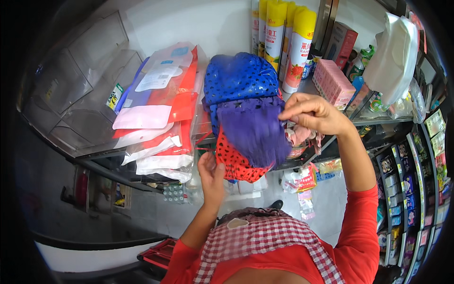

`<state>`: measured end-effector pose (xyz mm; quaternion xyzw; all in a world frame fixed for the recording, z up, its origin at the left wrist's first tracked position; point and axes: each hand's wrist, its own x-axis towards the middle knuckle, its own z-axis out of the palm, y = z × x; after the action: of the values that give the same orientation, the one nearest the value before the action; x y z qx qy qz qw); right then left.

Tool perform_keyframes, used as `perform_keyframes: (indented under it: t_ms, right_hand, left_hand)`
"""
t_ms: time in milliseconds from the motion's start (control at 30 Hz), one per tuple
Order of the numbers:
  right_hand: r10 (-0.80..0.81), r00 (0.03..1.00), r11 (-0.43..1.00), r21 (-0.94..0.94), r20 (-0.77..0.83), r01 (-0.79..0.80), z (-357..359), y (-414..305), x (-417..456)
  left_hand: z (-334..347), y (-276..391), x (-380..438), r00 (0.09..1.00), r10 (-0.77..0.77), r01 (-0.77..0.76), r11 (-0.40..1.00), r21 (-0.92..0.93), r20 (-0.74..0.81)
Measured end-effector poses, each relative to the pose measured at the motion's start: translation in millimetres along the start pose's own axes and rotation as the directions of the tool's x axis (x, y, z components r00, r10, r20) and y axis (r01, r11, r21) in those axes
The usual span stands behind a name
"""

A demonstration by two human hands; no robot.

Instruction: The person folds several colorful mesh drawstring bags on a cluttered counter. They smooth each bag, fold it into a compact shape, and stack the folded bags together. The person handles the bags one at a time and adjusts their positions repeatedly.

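My right hand [317, 113] pinches the upper right corner of a purple fringed cloth [253, 131]. Its fringe hangs blurred over a red cloth [236, 161] with black markings. Behind it is a bulky blue shiny cloth item [241, 76] with black hearts, resting on the shelf. At the left edge of the red cloth is my left hand [211, 174], with a thin red strap [205, 149] at its fingertips; whether it grips the strap or the cloth is unclear. A crumpled pink cloth [301, 135] lies under my right wrist, partly hidden.
Packaged red and white goods [159, 117] are stacked at left beside clear plastic bins [88, 78]. Several spray cans [299, 49] stand behind. To the right are a pink boxed pack [333, 83] and a white plastic bag [392, 60]. Packets [301, 181] lie lower down.
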<state>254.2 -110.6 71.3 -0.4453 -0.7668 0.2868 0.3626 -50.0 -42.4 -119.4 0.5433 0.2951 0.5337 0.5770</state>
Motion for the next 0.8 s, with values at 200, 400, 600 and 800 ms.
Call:
perform_keyframes:
  t_ms: [200, 400, 600, 800]
  right_hand:
    - [0.263, 0.92, 0.963, 0.021, -0.29, -0.268, -16.3, 16.5, -25.2]
    - [0.017, 0.805, 0.728, -0.544, -0.593, -0.416, -33.9, 76.2, -15.7]
    - [-0.247, 0.783, 0.68, -0.678, -0.571, -0.279, 0.9, 46.2, 58.5]
    - [0.129, 0.819, 0.656, -0.572, -0.559, -0.493, 2.6, 68.0, 144.3]
  left_hand:
    - [-2.2, -21.9, 21.2, 0.974, -0.112, 0.14, 0.981, -0.136, 0.196]
    - [3.0, -24.9, 38.3, 0.921, -0.164, 0.216, 0.97, -0.112, 0.355]
    - [6.1, -21.8, 30.2, 0.927, -0.126, 0.179, 0.976, -0.121, 0.354]
    - [14.3, -10.3, 26.6, 0.93, -0.091, 0.115, 0.992, -0.047, 0.355]
